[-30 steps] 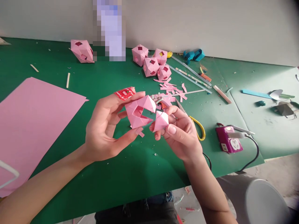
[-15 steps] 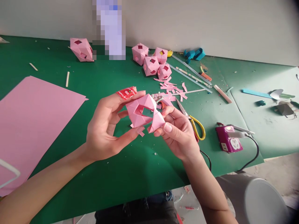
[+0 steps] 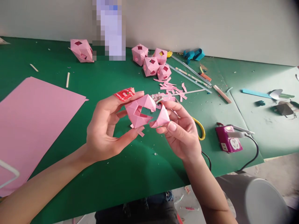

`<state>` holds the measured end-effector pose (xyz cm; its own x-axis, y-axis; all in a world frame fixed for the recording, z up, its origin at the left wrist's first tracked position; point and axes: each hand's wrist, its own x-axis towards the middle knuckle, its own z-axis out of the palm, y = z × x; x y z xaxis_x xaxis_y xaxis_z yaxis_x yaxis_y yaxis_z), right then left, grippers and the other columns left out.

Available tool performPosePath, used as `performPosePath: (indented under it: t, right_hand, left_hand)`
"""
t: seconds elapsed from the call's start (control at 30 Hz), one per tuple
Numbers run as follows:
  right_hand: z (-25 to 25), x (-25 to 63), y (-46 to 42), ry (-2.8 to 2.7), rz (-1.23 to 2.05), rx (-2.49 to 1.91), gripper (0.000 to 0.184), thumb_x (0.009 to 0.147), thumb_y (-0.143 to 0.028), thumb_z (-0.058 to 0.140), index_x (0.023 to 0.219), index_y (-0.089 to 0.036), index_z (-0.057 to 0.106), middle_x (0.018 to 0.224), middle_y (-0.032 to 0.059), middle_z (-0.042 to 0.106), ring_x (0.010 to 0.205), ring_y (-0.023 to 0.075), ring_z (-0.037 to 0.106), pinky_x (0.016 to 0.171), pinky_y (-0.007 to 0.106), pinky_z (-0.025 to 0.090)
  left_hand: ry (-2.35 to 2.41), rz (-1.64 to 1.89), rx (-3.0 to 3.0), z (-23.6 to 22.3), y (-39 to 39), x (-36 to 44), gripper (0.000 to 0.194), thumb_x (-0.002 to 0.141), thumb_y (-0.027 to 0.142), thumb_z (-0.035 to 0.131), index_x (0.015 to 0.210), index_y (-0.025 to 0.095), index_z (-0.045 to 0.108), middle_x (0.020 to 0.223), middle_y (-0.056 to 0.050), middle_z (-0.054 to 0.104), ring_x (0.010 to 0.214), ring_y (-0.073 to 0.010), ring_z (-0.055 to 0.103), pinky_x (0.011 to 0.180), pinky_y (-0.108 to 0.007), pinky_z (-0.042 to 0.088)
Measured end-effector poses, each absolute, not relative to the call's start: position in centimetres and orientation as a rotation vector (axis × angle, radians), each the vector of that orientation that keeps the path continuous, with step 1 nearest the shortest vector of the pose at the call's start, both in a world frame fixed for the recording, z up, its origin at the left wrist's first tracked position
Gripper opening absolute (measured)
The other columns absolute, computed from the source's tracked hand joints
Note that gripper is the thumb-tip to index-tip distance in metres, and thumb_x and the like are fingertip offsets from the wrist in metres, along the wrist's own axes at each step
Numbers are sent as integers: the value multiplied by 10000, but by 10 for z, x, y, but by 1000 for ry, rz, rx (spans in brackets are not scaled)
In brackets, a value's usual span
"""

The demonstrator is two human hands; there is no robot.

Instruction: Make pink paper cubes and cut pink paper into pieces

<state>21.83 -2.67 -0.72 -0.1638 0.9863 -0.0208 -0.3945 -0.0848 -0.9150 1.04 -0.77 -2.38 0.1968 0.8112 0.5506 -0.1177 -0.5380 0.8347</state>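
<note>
My left hand grips a pink folded-paper shape between its thumb and fingers, and the shape's right side gapes. A red wrapper-like strip is wrapped round one finger of this hand. Pinched in my right hand is a small pink folded-paper piece, pointed at the top. A narrow gap shows between the piece and the shape. Just behind the hands lie pink paper scraps. Partly hidden by my right hand are scissors, with a yellow handle showing.
Several pink paper balls sit at the back of the green table, another at back left. Pink sheets lie on the left. A purple power socket with a cable stands at right. A grey bin is below.
My right hand has moved slightly right and turned the small pink piece, which now stands apart from the larger shape. The scissors' blades are now covered by my right hand.
</note>
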Motion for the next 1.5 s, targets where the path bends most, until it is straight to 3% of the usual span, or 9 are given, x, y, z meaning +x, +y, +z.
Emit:
performPosePath:
  t: [0.1, 0.23, 0.3, 0.53, 0.7, 0.87, 1.03, 1.23, 1.5]
  right_hand:
    - [-7, 220, -28, -1003, 1518, -841, 455, 803, -378, 869, 1212, -278, 695, 1023, 17, 748, 822, 194, 798, 770, 340, 710]
    - [-6, 222, -27, -1040, 1461, -807, 266, 809, -356, 857, 983, -258, 681, 912, 3, 741, 920, 241, 812, 815, 388, 702]
    - [-7, 223, -26, -1056, 1408, -819, 276, 793, -360, 872, 930, -261, 653, 880, -1, 748, 928, 239, 799, 798, 383, 690]
    - [-8, 224, -26, -1119, 1355, -838, 443, 825, -358, 844, 1242, -333, 694, 874, -16, 711, 781, 182, 727, 783, 378, 669]
    - [-9, 221, -26, -1053, 1480, -755, 250, 814, -272, 840, 1008, -283, 683, 930, -22, 657, 793, 155, 725, 732, 337, 662]
    - [-9, 222, -25, -1053, 1435, -816, 294, 775, -325, 888, 915, -264, 637, 827, -35, 619, 770, 135, 665, 653, 252, 594]
    - [-7, 222, -26, -964, 1565, -804, 275, 859, -368, 834, 1098, -294, 720, 909, -20, 690, 639, 93, 635, 630, 240, 633]
    - [-7, 217, -27, -877, 1652, -738, 297, 845, -316, 865, 1122, -283, 765, 953, -25, 729, 719, 85, 731, 665, 189, 674]
    - [-9, 220, -29, -987, 1638, -691, 237, 888, -271, 835, 1120, -277, 786, 924, -21, 789, 727, 103, 782, 725, 205, 679]
  left_hand:
    - [659, 1471, 1676, -22, -6, 11, 678, 778, 151, 895, 1377, 318, 623, 1384, -64, 692, 1336, -339, 655, 1034, -467, 658]
    - [627, 1485, 1705, -20, -5, 11, 735, 763, 114, 881, 1412, 323, 605, 1377, -57, 697, 1322, -331, 663, 1019, -448, 659]
    - [627, 1477, 1720, -19, -6, 11, 751, 761, 96, 874, 1426, 313, 600, 1393, -63, 689, 1338, -327, 652, 1025, -430, 654]
    - [600, 1501, 1728, -21, -6, 12, 770, 758, 100, 864, 1442, 316, 586, 1390, -49, 692, 1336, -295, 652, 1011, -388, 662]
    - [651, 1478, 1711, -20, -7, 12, 738, 779, 107, 856, 1430, 340, 599, 1393, -29, 691, 1326, -288, 657, 1016, -390, 664]
    - [622, 1489, 1736, -20, -5, 12, 754, 738, 60, 858, 1423, 272, 627, 1387, -55, 694, 1329, -273, 657, 1024, -345, 658]
    - [672, 1463, 1709, -17, -7, 12, 683, 778, 122, 858, 1395, 315, 637, 1388, -46, 694, 1336, -320, 655, 1011, -420, 670]
    - [723, 1440, 1695, -14, -9, 13, 607, 815, 176, 836, 1382, 302, 655, 1392, -16, 679, 1334, -334, 656, 1022, -418, 670]
    - [650, 1429, 1730, -21, -7, 9, 686, 800, 169, 869, 1417, 330, 617, 1432, -68, 663, 1376, -366, 619, 1061, -518, 637]
